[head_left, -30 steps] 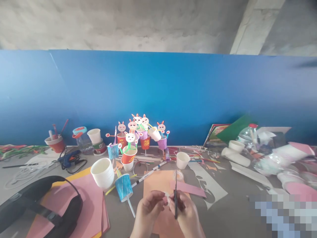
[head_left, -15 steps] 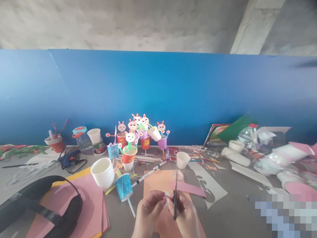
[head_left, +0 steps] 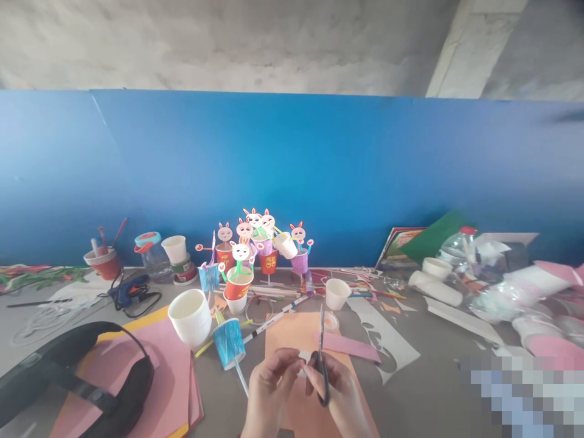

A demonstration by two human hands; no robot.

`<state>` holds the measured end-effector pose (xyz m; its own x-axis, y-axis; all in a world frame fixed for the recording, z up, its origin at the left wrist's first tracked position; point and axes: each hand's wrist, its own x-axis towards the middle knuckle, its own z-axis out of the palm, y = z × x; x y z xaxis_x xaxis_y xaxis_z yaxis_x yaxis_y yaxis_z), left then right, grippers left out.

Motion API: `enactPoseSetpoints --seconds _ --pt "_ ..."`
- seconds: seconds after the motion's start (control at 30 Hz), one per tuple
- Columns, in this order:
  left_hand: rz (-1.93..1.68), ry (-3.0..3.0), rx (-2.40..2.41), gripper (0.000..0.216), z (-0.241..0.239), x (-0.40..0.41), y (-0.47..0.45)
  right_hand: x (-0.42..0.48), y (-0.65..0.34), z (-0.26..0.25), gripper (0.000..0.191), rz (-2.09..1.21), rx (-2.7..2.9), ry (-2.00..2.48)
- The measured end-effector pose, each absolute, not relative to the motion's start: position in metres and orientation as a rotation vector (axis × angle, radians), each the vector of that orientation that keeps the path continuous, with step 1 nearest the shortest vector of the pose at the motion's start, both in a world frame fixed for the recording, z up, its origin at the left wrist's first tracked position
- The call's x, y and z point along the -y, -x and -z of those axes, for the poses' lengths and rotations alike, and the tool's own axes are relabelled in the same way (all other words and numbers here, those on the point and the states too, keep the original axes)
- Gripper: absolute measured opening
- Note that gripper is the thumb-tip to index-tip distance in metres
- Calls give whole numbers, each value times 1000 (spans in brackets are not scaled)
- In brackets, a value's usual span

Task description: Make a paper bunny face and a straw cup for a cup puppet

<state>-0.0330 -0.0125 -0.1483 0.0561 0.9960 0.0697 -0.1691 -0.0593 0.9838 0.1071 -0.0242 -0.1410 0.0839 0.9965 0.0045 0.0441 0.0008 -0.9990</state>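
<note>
Low in the middle of the head view, my left hand [head_left: 276, 378] is closed in a pinch on a small white paper piece [head_left: 303, 355]. Close beside it, my right hand [head_left: 335, 383] is wrapped round dark-handled scissors [head_left: 322, 340], their blades pointing up and away. The right fingertips are near the paper piece; whether they touch it I cannot tell. Beneath both hands lies an orange paper sheet [head_left: 285, 331]. A pink paper strip [head_left: 349, 347] rests across its right side. Left of my hands lies a blue-coloured paper cup [head_left: 229, 344] with a straw sticking out.
Several paper cups with rabbit faces [head_left: 240, 251] stand along the back. A stack of white cups [head_left: 190, 316], pink sheets [head_left: 166, 371] and a black headset-like object [head_left: 123, 389] lie left. A glue gun [head_left: 130, 291] sits farther back. Cut white paper [head_left: 387, 340] lies right.
The scissors have turned slightly in my right hand, so the handle loop now shows lower right. The white paper piece has shifted a little between my fingers.
</note>
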Motion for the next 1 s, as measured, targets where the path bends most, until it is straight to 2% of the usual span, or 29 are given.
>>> enactPoseSetpoints --seconds 0.37,0.53,0.77,1.0 --pt "-1227 -1290 -1048 22 154 10 35 23 -109 155 36 -1135 1145 1244" --pt "-1157 -1169 -925 36 164 9 33 22 -110 153 32 -1146 1085 1203" --pt "-1106 -1007 -694 29 164 13 28 24 -112 143 29 -1187 1079 1123" --pt "-1097 -1005 -811 38 158 15 30 28 -111 151 27 -1192 1148 1123"
